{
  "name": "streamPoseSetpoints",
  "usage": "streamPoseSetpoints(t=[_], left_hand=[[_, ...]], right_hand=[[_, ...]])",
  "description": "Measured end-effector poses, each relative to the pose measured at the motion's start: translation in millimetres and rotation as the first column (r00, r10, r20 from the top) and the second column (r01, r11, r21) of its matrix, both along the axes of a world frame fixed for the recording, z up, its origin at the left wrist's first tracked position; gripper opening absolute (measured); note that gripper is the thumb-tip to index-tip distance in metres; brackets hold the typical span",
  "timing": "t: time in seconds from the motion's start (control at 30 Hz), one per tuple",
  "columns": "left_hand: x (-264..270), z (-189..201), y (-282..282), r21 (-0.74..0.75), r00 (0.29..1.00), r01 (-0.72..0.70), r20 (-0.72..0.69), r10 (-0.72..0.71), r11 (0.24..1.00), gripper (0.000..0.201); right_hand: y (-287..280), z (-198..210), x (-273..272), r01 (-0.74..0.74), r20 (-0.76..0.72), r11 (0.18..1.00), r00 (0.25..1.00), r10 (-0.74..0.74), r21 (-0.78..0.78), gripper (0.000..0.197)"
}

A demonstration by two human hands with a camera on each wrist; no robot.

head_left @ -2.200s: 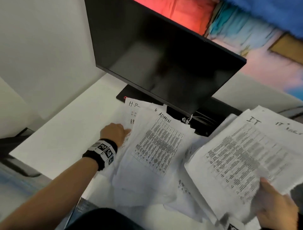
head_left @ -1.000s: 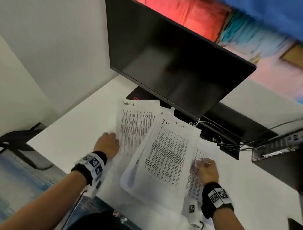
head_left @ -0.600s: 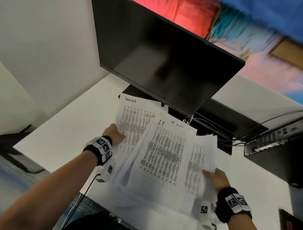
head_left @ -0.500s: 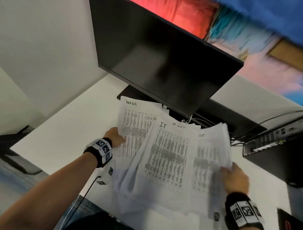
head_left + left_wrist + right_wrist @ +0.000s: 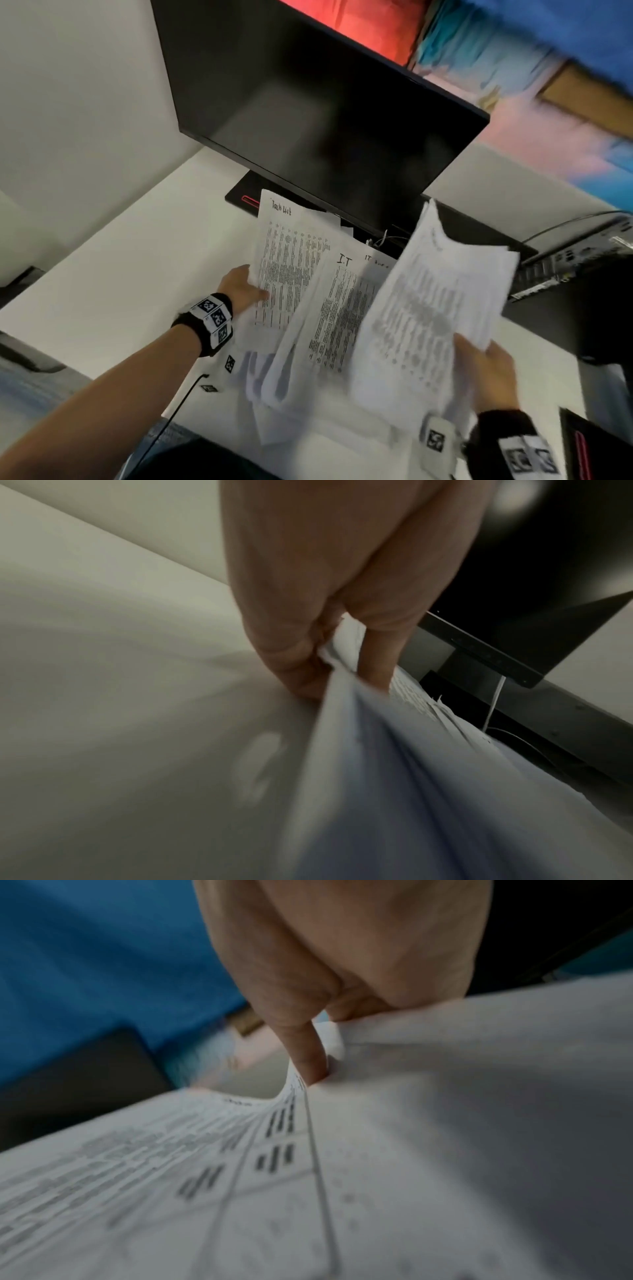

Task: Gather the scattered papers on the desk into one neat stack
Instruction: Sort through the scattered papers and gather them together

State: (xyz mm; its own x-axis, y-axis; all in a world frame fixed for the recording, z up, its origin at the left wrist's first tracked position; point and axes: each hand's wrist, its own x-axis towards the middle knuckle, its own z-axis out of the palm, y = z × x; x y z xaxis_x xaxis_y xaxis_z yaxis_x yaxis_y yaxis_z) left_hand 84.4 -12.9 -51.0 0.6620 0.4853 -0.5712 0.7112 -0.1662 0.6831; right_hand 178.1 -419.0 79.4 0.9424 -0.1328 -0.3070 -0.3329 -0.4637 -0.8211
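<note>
Printed white papers lie fanned over the white desk (image 5: 113, 274) in front of the monitor. My left hand (image 5: 239, 291) pinches the left edge of the pile (image 5: 346, 685), whose top sheet is headed "Task List" (image 5: 291, 260). A sheet marked "IT" (image 5: 339, 308) overlaps it in the middle. On the right, my right hand (image 5: 486, 370) grips a blurred bundle of sheets (image 5: 428, 308) by its lower right edge and holds it raised and tilted above the pile. The right wrist view shows my thumb pressing the printed sheet (image 5: 171, 1164).
A dark monitor (image 5: 308, 113) stands close behind the papers on a black base (image 5: 245, 197), with cables (image 5: 383, 240) at its foot. A black device (image 5: 565, 260) sits at the right. A cable (image 5: 181, 401) hangs off the desk's near edge. Bare desk lies to the left.
My right hand has lifted its bundle of sheets off the desk, up and to the right. My left hand has kept hold of the pile's left edge.
</note>
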Motion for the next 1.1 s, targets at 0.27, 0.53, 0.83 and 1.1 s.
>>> streamPoseSetpoints(t=[0.27,0.53,0.83,1.1], left_hand=[[8.5,39.3,-50.4,-0.031,1.000,-0.027,0.001,0.027,0.999,0.110],[1.0,35.9,-39.8,-0.133,1.000,-0.031,-0.009,0.030,0.991,0.060],[-5.6,29.8,-21.0,-0.325,0.994,-0.065,0.062,0.089,0.944,0.050],[2.5,29.9,-30.7,-0.122,0.915,-0.307,0.234,0.328,0.944,0.032]], right_hand=[[53.3,-100.2,-18.2,-0.319,-0.348,0.947,0.891,0.291,-0.025,0.085],[6.7,-92.2,27.1,-0.105,-0.196,0.894,0.980,0.020,-0.435,0.068],[10.1,-23.6,42.7,-0.086,-0.028,0.918,0.996,0.082,-0.387,0.033],[-27.4,30.3,21.4,0.223,0.039,0.950,0.971,-0.237,0.220,0.018]])
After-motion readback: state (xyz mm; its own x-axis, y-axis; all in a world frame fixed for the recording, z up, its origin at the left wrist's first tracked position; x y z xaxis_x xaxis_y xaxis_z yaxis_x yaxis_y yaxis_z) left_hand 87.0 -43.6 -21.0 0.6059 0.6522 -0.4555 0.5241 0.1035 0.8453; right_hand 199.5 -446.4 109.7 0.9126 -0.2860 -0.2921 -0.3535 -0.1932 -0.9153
